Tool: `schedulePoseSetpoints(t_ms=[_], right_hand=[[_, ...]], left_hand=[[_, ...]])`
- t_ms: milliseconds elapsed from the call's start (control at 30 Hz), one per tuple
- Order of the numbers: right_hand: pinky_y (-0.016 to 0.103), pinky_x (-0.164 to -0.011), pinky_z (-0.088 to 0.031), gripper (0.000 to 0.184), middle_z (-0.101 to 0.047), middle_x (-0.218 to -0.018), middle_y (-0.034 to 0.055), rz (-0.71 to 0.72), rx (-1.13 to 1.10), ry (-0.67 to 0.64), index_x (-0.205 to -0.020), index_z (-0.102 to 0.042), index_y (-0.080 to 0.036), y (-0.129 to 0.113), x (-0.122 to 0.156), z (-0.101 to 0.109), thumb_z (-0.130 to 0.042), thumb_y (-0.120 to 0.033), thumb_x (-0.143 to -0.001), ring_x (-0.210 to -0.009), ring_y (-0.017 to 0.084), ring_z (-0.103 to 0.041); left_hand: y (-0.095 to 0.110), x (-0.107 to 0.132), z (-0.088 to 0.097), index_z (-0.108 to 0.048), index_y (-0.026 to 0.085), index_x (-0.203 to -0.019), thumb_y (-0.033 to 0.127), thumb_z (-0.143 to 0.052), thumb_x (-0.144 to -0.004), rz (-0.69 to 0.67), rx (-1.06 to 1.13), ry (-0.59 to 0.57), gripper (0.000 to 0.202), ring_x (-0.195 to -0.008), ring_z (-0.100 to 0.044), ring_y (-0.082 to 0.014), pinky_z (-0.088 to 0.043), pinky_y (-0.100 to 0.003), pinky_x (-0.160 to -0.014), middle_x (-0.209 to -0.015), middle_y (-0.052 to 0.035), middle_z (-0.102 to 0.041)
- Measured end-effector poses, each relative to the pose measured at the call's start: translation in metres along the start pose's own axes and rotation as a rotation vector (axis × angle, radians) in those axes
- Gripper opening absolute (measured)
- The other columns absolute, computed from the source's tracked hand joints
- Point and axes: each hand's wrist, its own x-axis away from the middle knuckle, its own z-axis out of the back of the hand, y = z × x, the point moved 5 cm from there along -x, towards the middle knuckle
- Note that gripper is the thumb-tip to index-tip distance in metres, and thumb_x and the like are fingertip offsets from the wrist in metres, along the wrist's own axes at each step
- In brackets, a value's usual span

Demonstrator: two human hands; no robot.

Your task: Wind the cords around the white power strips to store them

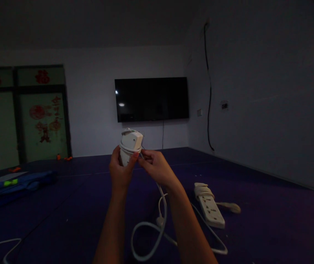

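Note:
Raised in front of me is a white power strip point(131, 140), with a few turns of its cord around its body. My left hand point(120, 173) grips it from the left and below, thumb across the front. On the other side, my right hand point(157, 165) pinches the cord close to the strip. From there the loose white cord point(164, 211) hangs down and loops over the purple surface. A white plug point(159, 221) lies near my right forearm. To the right rests a second power strip point(211, 212), its cord wound around one end and its plug point(232, 208) sticking out.
Blue cloth point(21, 183) with a yellow-green patch lies at the left. Another white cord point(10, 241) curves at the lower left. Small orange things point(15, 169) sit farther back. A television point(152, 99) hangs on the far wall, and a black cable point(209, 91) runs down the right wall.

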Motion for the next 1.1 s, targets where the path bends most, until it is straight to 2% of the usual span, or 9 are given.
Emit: schedulePoseSetpoints(t_ms=[100,167,333,433,533,667,900,1100], right_hand=[[0.020,-0.048,-0.036,0.034,-0.048,-0.053,-0.0026,-0.049,-0.018,-0.034,-0.069,-0.057,-0.016,0.000,0.002,0.001,-0.042,-0.039,-0.088,-0.046,0.009,-0.044],[0.021,-0.046,-0.034,0.044,-0.046,-0.049,-0.0028,-0.074,0.002,-0.012,-0.063,-0.054,-0.016,0.003,0.001,0.002,-0.038,-0.047,-0.090,-0.044,0.008,-0.042],[0.021,-0.042,-0.028,0.054,-0.044,-0.048,-0.0034,-0.138,0.091,0.199,-0.056,-0.051,-0.016,0.019,-0.004,0.006,-0.052,-0.067,-0.075,-0.042,0.007,-0.037],[0.021,-0.041,-0.028,0.058,-0.047,-0.048,-0.0021,-0.170,0.056,0.206,-0.054,-0.052,-0.016,0.029,-0.007,0.006,-0.051,-0.071,-0.072,-0.040,0.006,-0.038],[0.021,-0.038,-0.028,0.059,-0.046,-0.045,-0.0028,-0.202,0.013,0.184,-0.056,-0.056,-0.015,0.033,-0.007,0.009,-0.050,-0.072,-0.072,-0.036,0.007,-0.037],[0.020,-0.035,-0.026,0.057,-0.039,-0.036,-0.0056,-0.270,-0.023,0.194,-0.053,-0.053,-0.016,0.034,-0.004,0.018,-0.052,-0.071,-0.072,-0.031,0.006,-0.034],[0.020,-0.035,-0.027,0.057,-0.041,-0.035,-0.0055,-0.260,-0.042,0.159,-0.055,-0.053,-0.016,0.034,0.000,0.031,-0.052,-0.071,-0.071,-0.030,0.006,-0.035],[0.020,-0.036,-0.028,0.059,-0.042,-0.035,-0.0052,-0.254,-0.001,0.125,-0.056,-0.054,-0.016,0.036,0.001,0.032,-0.050,-0.072,-0.072,-0.030,0.006,-0.037]], left_hand=[[0.002,0.001,0.002,-0.057,0.019,-0.113,0.048,-0.067,-0.071,-0.024,-0.100,-0.004,0.052,-0.100,-0.059,-0.0239,-0.045,-0.033,-0.085,-0.107,-0.0091,-0.064],[0.001,0.002,0.001,-0.056,0.019,-0.117,0.050,-0.066,-0.071,-0.014,-0.176,-0.006,0.056,-0.103,-0.059,-0.0261,-0.044,-0.035,-0.087,-0.111,-0.0105,-0.064],[0.003,0.006,-0.004,-0.051,0.020,-0.127,0.050,-0.064,-0.074,-0.047,-0.400,-0.003,0.063,-0.111,-0.056,-0.0316,-0.041,-0.044,-0.093,-0.121,-0.0153,-0.060],[0.005,0.003,-0.005,-0.052,0.017,-0.127,0.052,-0.063,-0.074,-0.092,-0.474,-0.060,0.065,-0.109,-0.057,-0.0334,-0.042,-0.047,-0.092,-0.120,-0.0173,-0.061],[0.002,-0.003,-0.003,-0.052,0.017,-0.127,0.052,-0.067,-0.069,-0.099,-0.443,-0.188,0.069,-0.109,-0.057,-0.0319,-0.044,-0.045,-0.092,-0.121,-0.0162,-0.061],[-0.003,-0.005,-0.003,-0.051,0.019,-0.128,0.048,-0.064,-0.074,-0.090,-0.282,-0.327,0.062,-0.115,-0.055,-0.0270,-0.041,-0.040,-0.097,-0.126,-0.0138,-0.058],[-0.007,0.003,-0.016,-0.042,0.022,-0.136,0.043,-0.064,-0.075,-0.133,-0.255,-0.404,0.068,-0.122,-0.049,-0.0277,-0.037,-0.043,-0.101,-0.132,-0.0146,-0.052],[-0.007,0.006,-0.018,-0.033,0.022,-0.142,0.043,-0.063,-0.076,-0.093,-0.245,-0.444,0.075,-0.126,-0.046,-0.0280,-0.035,-0.044,-0.103,-0.138,-0.0159,-0.047]])
